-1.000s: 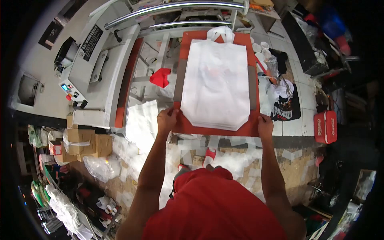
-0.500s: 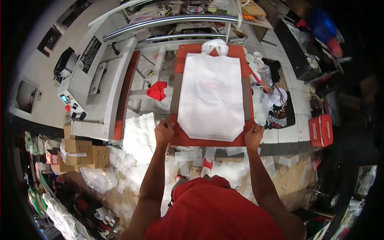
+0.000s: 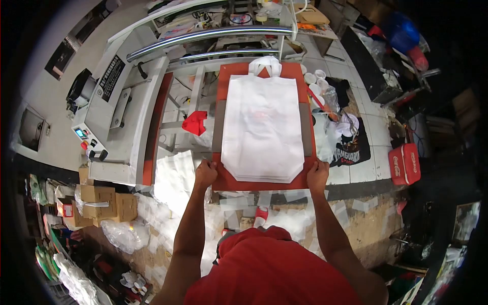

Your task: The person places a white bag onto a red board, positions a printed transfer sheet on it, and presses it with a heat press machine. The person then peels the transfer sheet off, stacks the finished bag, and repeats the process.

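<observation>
A white fabric tote bag (image 3: 262, 129) lies flat on a red press board (image 3: 249, 186), its handles pointing away from me. A faint reddish mark shows through the middle of the bag. My left hand (image 3: 206, 174) is closed at the board's near left corner. At the near right corner, my right hand (image 3: 318, 176) is closed on the board's edge. The fingertips of both hands are partly hidden. Beneath the bag, brown strips (image 3: 306, 129) show along both sides of the board.
To the left stands a heat press machine (image 3: 124, 127) with metal rails (image 3: 213, 34) behind. A red cloth (image 3: 194, 123) and white bags (image 3: 174, 179) lie beside the board. Cardboard boxes (image 3: 99, 201), a black printed shirt (image 3: 352, 145) and a red cooler (image 3: 404, 163) are around.
The whole scene sits slightly lower and further left in view as my head shifts. Both hands stay at the board's corners, and the bag keeps its place on it.
</observation>
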{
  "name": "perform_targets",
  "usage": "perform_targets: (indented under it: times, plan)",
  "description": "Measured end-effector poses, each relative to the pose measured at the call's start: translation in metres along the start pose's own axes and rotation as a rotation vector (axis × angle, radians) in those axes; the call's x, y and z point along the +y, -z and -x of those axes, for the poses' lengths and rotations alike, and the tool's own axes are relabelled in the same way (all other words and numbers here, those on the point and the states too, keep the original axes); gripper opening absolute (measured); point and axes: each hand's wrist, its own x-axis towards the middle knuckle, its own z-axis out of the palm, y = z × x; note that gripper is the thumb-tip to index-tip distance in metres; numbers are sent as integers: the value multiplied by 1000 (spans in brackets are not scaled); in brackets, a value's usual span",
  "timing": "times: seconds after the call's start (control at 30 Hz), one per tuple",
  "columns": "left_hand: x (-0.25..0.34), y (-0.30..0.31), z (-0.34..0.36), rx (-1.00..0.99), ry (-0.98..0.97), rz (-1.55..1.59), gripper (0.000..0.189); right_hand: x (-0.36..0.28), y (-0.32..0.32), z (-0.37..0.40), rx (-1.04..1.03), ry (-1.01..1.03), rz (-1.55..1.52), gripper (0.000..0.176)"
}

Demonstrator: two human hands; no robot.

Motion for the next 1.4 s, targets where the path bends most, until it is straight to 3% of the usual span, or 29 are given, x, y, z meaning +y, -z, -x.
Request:
perform_targets:
  times: [0.3, 0.37, 0.4, 0.47, 0.5, 0.53, 0.6, 0.63, 0.87, 0.97, 1.2, 1.4]
  plan:
    - [1, -1, 0, -33, 86, 55, 31, -4, 2, 3, -23, 5, 53, 26]
    - [-3, -3, -5, 64, -119, 115, 38, -1, 2, -1, -57, -11, 43, 30]
    - [0, -2, -9, 73, -120, 115, 38, -8, 3, -4, -56, -5, 37, 30]
    - [10, -10, -16, 301, -390, -51, 46, -19, 7, -11, 121, 166, 103, 38]
    - [26, -12, -14, 343, -301, -1, 47, -15, 0, -15, 85, 199, 88, 47]
    - [30, -21, -14, 337, -307, 3, 47, -20, -4, -15, 4, 103, 70, 45]
    - [35, -36, -18, 431, -202, 78, 42, -22, -11, -17, 54, 80, 99, 42]
    - [35, -42, -16, 566, -306, 20, 36, -21, -13, -17, 60, 81, 99, 42]
    - [31, -43, -11, 485, -171, 186, 30, -10, -18, -16, 79, 97, 29, 35]
    - [24, -46, -11, 524, -270, 77, 28, -5, -20, -18, 40, 63, 8, 38]
    - [27, -47, -9, 597, -298, 45, 23, -10, -18, -18, 43, 52, -4, 38]
    - [32, -43, -5, 543, -262, 77, 25, -6, -19, -18, 33, 71, -1, 38]
